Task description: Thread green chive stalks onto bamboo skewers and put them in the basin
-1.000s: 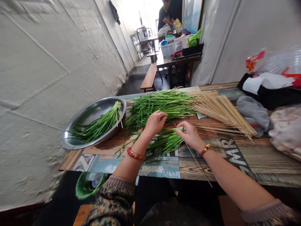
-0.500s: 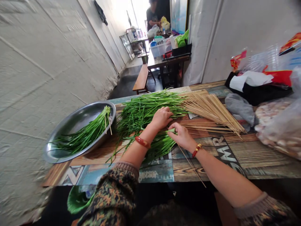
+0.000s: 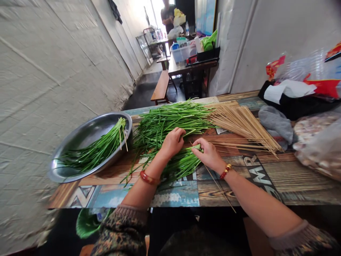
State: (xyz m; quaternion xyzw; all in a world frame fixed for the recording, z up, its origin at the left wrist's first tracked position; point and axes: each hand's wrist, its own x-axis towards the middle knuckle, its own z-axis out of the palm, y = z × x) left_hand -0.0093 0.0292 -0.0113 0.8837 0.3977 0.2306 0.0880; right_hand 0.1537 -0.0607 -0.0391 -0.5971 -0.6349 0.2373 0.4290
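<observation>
My right hand pinches the pale stem ends of a bunch of garlic chives, whose leaves spread left over the table. Thin bamboo skewers slant from under this hand past the table's front edge. My left hand has its fingers curled at the near side of a large chive pile; its fingertips are partly hidden, so what they hold is unclear. Right of the pile lies a fan of loose skewers. A metal basin at the left holds a skewered chive bunch.
At the right stand a clear bag with pale, rounded contents, a grey plastic bag and red packaging. Beyond are a wooden bench, a table with a plastic bin, and a person. A wall borders the left.
My left hand has drawn back from the chive pile, toward me and slightly left, its fingers more curled. My right hand keeps its hold on the bunch. The distant person has lifted something yellow.
</observation>
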